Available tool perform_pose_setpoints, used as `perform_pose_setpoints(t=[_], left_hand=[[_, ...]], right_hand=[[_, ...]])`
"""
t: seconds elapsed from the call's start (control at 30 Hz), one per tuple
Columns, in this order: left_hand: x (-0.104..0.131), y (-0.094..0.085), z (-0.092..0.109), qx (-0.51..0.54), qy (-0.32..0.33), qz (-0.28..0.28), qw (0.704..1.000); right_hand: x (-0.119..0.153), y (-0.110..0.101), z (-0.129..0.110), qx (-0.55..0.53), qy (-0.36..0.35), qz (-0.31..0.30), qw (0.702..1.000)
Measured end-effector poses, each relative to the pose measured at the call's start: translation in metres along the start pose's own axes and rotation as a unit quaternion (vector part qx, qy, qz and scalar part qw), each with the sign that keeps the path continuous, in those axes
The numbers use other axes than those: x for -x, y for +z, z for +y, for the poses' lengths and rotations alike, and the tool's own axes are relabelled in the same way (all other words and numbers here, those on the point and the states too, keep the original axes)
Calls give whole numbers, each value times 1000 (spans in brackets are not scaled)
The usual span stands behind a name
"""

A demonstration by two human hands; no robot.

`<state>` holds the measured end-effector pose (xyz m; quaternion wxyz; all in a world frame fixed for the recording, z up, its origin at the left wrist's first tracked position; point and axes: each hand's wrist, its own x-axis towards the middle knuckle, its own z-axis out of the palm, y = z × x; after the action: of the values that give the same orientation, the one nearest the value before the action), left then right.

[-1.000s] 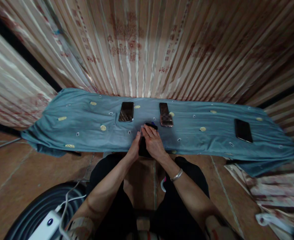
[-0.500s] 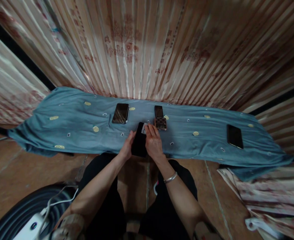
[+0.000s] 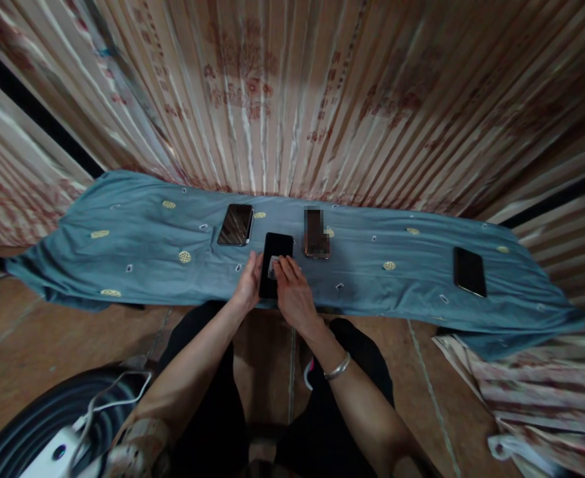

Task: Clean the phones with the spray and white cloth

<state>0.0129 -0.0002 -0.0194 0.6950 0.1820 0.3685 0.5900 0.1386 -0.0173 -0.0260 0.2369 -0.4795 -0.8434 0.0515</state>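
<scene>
A black phone point(image 3: 278, 244) lies between my hands near the front edge of the cloth-covered surface, its long side pointing away from me. My left hand point(image 3: 248, 282) grips its left edge, thumb and fingers close together. With bent fingers, my right hand point(image 3: 292, 287) presses a small pale piece point(image 3: 273, 267) with a dark mark against the middle of the phone's face; whether it is cloth or paper I cannot tell. Part of that piece and the phone's lower right side are hidden under the right hand.
Another phone point(image 3: 236, 224) lies behind to the left, and a dark phone point(image 3: 469, 271) far right. A pixelated dark item point(image 3: 316, 232) sits behind my right hand. Blue patterned cloth point(image 3: 147, 232) covers the surface; a pleated curtain point(image 3: 282, 99) hangs behind. A white power strip point(image 3: 56, 455) is lower left.
The phone in my hands has straightened from a tilt and shifted slightly away from me. My right hand has slid the pale piece from the phone's upper right corner down to its middle.
</scene>
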Motion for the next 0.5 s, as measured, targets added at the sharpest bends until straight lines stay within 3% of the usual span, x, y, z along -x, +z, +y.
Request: perform_pose_setpoints(t=[0.37, 0.5], left_hand=[[18, 9, -9, -56, -16, -31, 998], [26, 6, -9, -37, -22, -58, 997]], right_hand=[[-11, -5, 15, -14, 33, 76, 997], [-15, -6, 14, -17, 28, 72, 997]])
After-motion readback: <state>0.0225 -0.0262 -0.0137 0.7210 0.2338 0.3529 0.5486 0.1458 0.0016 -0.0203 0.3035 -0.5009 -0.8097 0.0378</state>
